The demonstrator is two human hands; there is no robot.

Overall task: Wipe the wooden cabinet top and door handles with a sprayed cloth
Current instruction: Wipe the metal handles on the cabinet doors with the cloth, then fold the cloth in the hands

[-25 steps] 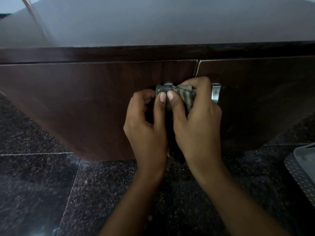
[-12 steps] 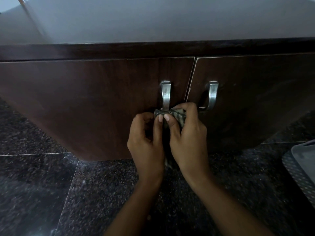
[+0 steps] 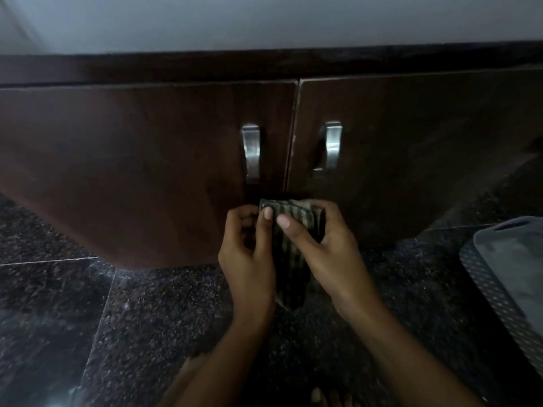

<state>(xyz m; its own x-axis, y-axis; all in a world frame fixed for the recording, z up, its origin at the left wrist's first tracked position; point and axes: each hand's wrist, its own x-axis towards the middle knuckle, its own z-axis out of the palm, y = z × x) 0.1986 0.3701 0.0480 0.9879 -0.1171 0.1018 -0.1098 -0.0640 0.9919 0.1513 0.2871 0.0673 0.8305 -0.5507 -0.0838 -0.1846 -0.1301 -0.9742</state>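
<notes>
Dark speckled floor tiles spread out under a big brown cabinet, and its pale top fills the upper part of the view. Two doors meet at a thin gap in the middle, with one shiny metal handle on each: the left handle and the right handle. Off to the right lies a grey mat with a dotted edge, close to the cabinet but not in the way. Bare toes peek in at the bottom. Both hands are close together, just below the handles, and both are pinched on the striped cloth: the left hand holds one side, the right hand holds the other. The cloth hangs down between them and touches neither handle. What could go wrong? The light is dim, so a smudge might be missed. The cloth looks folded small, so it could slip loose and drop on the floor and get dirty. Pulling hard on a handle could swing a door open. Nothing blocks the handles.
</notes>
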